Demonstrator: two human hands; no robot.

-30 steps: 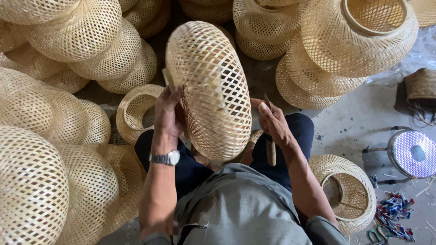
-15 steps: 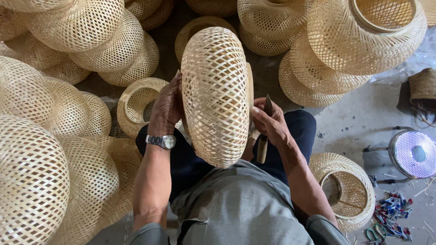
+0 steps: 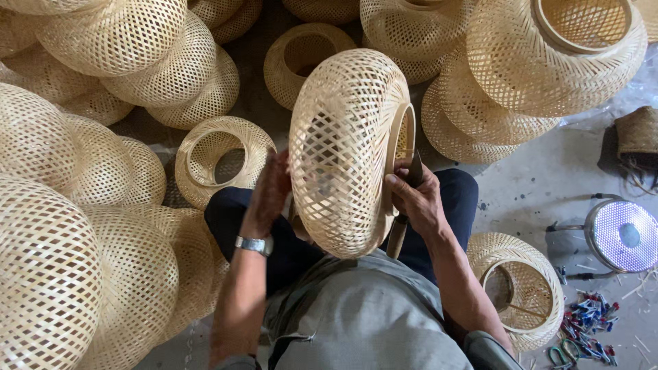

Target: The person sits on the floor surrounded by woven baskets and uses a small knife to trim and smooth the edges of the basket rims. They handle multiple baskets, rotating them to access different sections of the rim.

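Nearest the camera, a person in a grey shirt (image 3: 356,322) and dark trousers sits on the floor amid stacked woven work. The left hand (image 3: 269,192), with a metal wristwatch (image 3: 254,244) on its wrist, lies flat against the near-left wall of a woven bamboo lampshade (image 3: 343,147); its fingers are extended and pressed to the weave, not wrapped round anything. The right hand (image 3: 418,199) is closed on a knife (image 3: 404,212) with a wooden handle, thumb set against the lampshade's rim ring, blade lying along that rim. The lampshade stands on edge above the lap, between both hands, its open mouth turned right.

Just right of the right forearm, a small open-topped woven shade (image 3: 521,288) rests on the concrete floor (image 3: 548,185). Further right lie a round metal stool (image 3: 620,236) and a scatter of small coloured clips (image 3: 582,325). To the left, large rounded shades (image 3: 62,274) are heaped. An open-ringed shade (image 3: 219,157) sits just beyond the left knee. At the far side, more shades are piled, including a large one (image 3: 555,55) at far right with its ringed mouth upward.
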